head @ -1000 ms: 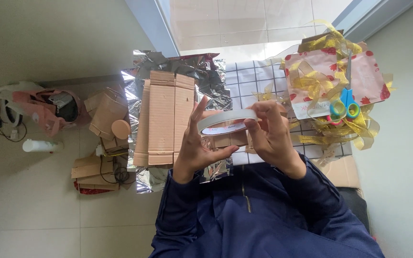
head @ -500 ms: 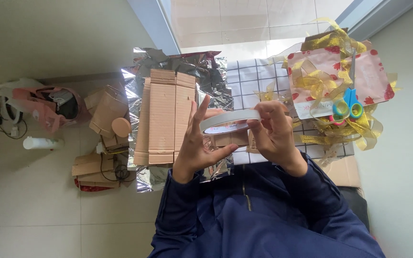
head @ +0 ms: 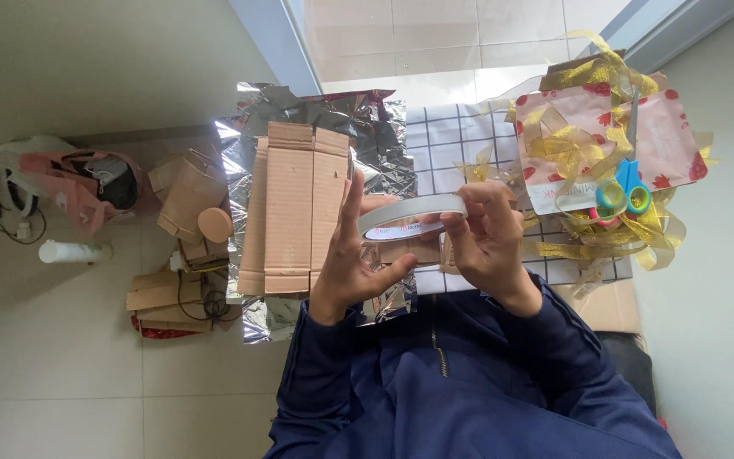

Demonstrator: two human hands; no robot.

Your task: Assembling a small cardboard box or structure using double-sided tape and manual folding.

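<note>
While you sit over the floor, both hands hold a roll of white tape (head: 412, 214) up between them, above the flattened cardboard box (head: 292, 204) on its silver foil sheet (head: 381, 119). Your left hand (head: 352, 263) is half open, fingers straight along the roll's far side and thumb under it, steadying it like a cradle. Your right hand (head: 484, 238) curls closed on the rim, fingertips pinched there, likely feeling for the loose end. Scissors (head: 622, 197) lie well to the right on gold ribbon (head: 573, 149) and red-spotted wrapping paper (head: 664, 140).
</note>
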